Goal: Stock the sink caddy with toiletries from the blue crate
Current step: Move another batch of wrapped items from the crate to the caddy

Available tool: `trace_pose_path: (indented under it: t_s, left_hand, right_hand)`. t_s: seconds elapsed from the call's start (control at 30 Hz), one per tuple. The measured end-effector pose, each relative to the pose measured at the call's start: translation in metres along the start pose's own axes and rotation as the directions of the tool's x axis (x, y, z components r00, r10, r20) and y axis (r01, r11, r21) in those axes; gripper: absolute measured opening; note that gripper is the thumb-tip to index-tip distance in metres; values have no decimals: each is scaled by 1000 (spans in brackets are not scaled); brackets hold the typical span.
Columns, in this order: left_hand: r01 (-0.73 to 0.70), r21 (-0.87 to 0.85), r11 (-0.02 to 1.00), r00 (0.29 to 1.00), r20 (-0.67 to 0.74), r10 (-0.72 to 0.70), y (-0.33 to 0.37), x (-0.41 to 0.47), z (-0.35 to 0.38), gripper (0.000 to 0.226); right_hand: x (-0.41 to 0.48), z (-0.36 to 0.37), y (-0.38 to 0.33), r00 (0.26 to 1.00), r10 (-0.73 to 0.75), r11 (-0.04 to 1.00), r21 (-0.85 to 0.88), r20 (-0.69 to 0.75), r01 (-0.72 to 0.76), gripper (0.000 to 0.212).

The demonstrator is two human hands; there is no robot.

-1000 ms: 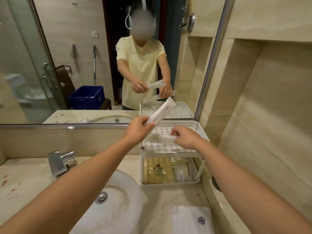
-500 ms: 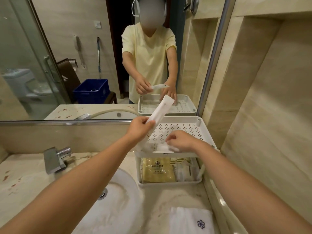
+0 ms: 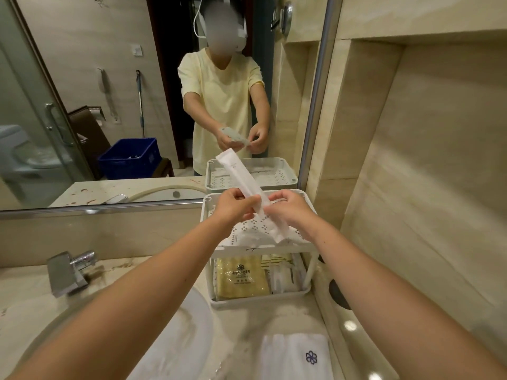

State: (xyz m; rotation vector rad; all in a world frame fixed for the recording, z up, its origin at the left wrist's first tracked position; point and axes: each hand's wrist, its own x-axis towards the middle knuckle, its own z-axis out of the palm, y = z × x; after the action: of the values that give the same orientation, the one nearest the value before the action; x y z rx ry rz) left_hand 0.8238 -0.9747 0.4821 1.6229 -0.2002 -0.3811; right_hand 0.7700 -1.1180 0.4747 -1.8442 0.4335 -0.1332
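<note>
Both hands on one white packet (image 3: 239,174) above the caddy (image 3: 260,302).

On my feed the left hand (image 3: 233,207) and the right hand (image 3: 290,209) each pinch the long packet at its middle. It tilts, far end up toward the mirror (image 3: 82,78), near end down at the caddy's upper shelf, where other white packets lie. A gold packet (image 3: 241,278) sits on the lower shelf. I see the blue crate (image 3: 129,160) only as a reflection.

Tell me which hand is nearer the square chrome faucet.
Left. The left hand is up-right of the square chrome faucet; the right hand is farther right, past the long white packet.
</note>
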Motion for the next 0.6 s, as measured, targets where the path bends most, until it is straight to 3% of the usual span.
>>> trace_pose_path:
  t_s: [0.13,0.23,0.3,0.37,0.5,0.6]
  left_hand:
    - [-4,10,1000,995,-100,5,-5,2,-1,59]
    - [11,154,988,962,-271,31,-11,7,-6,92]
    - [27,286,958,940,-333,73,-18,9,-9,96]
    - [23,463,886,944,-302,134,-28,12,-14,83]
    - [-127,757,640,970,-40,240,-48,15,-19,38]
    - [-189,847,497,978,114,177,-60,15,-18,27]
  right_hand:
    - [3,-9,4,998,-53,984,-175,-39,45,25]
    - [7,-13,10,999,-49,944,-326,-1,46,23]
    - [7,-15,14,999,-7,903,-428,41,24,27]
    - [7,-15,18,994,47,844,-537,101,14,33]
    - [6,-9,25,968,134,754,-655,214,40,41]
    - [9,-3,31,967,128,724,-687,222,61,42]
